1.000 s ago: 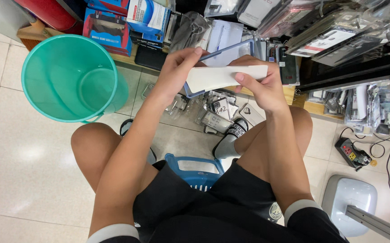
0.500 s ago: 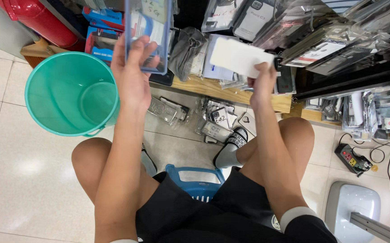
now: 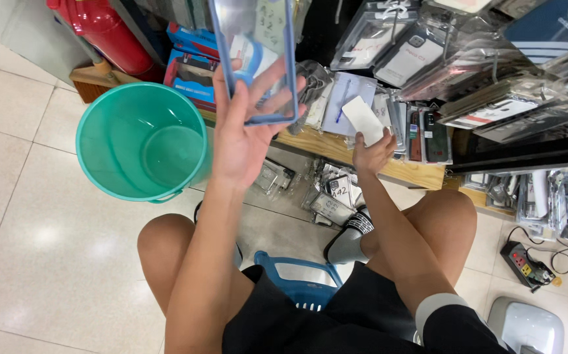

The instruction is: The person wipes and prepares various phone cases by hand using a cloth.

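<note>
Up near the top of the view, the left hand held a clear phone case with a blue rim, raised in front of the shelves. Its grip was closed on the lower part of the case, thumb at the left edge and fingers spread behind the clear back. To the right and lower, the right hand held a small white card, its grip pinched on the card's lower end, just above the wooden shelf edge.

Left of the raised hand, a green bucket stood on the tiled floor, with a red cylinder farther behind it. Packaged phone cases hung and leaned along the far right side. More small packets lay on the floor below the shelf, near a foot in a grey sock. A blue stool showed between the person's bare knees. At the near right, a power strip lay on the floor.
</note>
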